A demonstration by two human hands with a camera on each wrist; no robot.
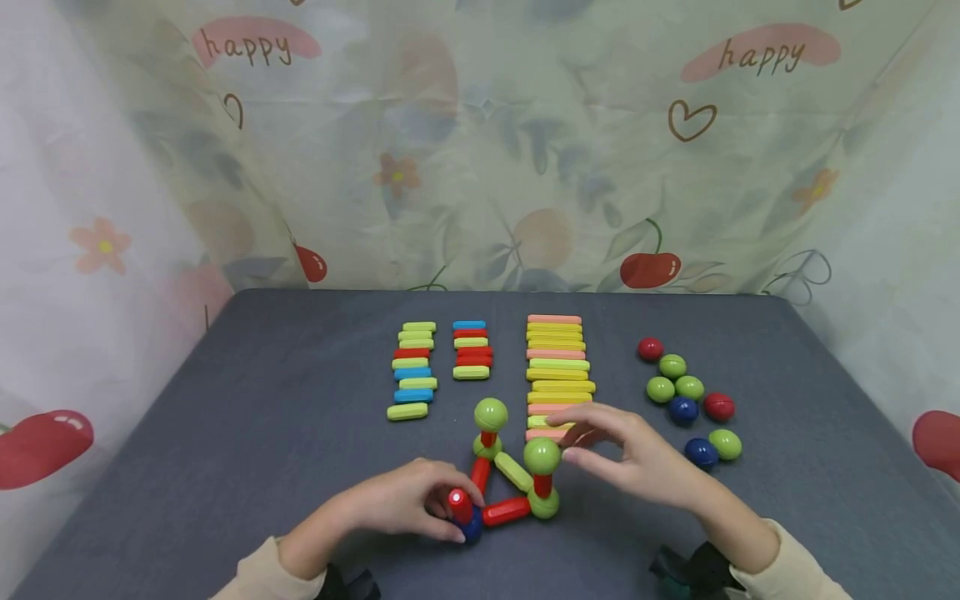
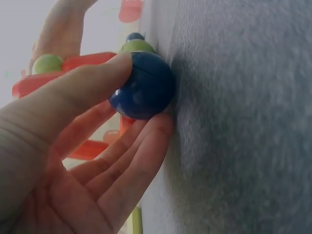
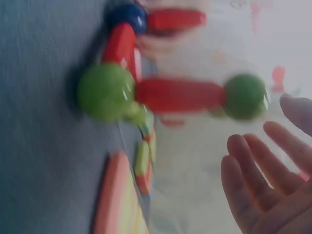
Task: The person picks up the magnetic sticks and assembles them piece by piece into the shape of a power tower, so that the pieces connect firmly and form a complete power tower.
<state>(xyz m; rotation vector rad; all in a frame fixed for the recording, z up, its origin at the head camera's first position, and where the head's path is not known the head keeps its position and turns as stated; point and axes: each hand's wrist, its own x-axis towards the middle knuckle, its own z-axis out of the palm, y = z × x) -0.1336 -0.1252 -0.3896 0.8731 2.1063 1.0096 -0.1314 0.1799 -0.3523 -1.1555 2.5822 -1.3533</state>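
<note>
A triangular frame of rods and balls stands on the table near its front. My left hand (image 1: 420,502) pinches its blue ball (image 2: 146,87) between thumb and fingers; a red rod (image 1: 460,505) stands upright on that ball. Red rods (image 1: 507,511) and a green rod (image 1: 513,472) link the base balls. Two green balls top upright red rods: a rear one (image 1: 491,415) and a front right one (image 1: 542,456). Just right of the latter is my right hand (image 1: 630,454), its fingers spread and slightly bent, touching nothing; the right wrist view shows a gap.
Behind the frame lie two columns of short rods (image 1: 412,384) (image 1: 472,351) in green, red and blue. A column of longer yellow, pink and green rods (image 1: 558,375) lies partly behind my right hand. Several loose balls (image 1: 683,410) sit at the right. A patterned cloth (image 1: 480,167) hangs behind.
</note>
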